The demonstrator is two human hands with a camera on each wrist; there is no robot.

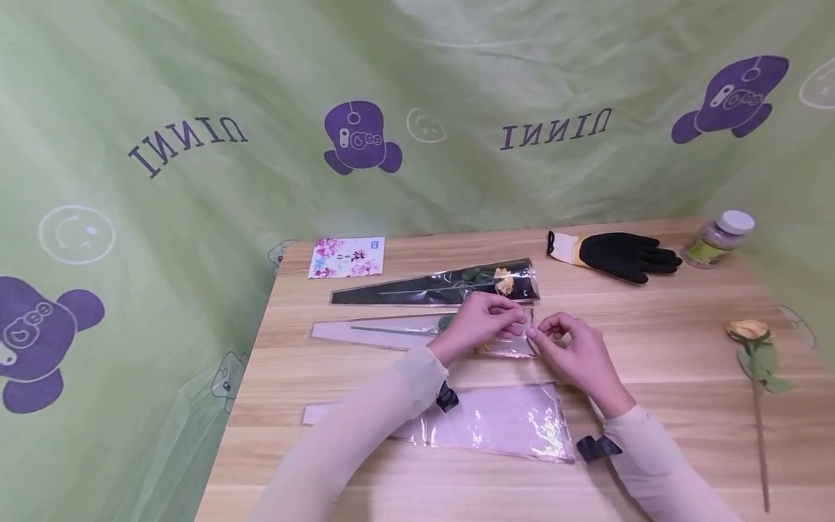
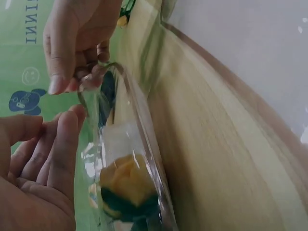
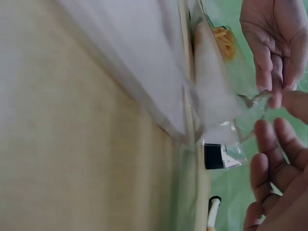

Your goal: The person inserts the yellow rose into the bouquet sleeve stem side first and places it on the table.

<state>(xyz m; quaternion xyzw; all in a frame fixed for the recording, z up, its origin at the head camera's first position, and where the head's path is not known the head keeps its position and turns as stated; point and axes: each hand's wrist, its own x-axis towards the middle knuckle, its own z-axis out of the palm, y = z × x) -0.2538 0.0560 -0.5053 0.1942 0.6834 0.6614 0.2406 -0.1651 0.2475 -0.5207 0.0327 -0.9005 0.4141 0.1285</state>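
Note:
A clear flower sleeve (image 1: 391, 326) with a pale backing lies in the middle of the table, a yellow rose (image 2: 127, 180) with a green stem inside it. Both hands are at its wide right end. My right hand (image 1: 577, 355) pinches the film edge between thumb and fingertips; the edge bends up there. My left hand (image 1: 483, 322) hovers over the rose end, partly hiding it. In the left wrist view its fingertips (image 2: 77, 113) reach right at the film edge, thumb apart from them.
Behind lies a black-backed sleeve (image 1: 417, 288) with another yellow rose; in front, a pale sleeve (image 1: 502, 420) without a flower. A loose rose (image 1: 750, 332) lies at right. At the back are a floral card (image 1: 346, 257), a black glove (image 1: 620, 255) and a white-lidded jar (image 1: 714, 243).

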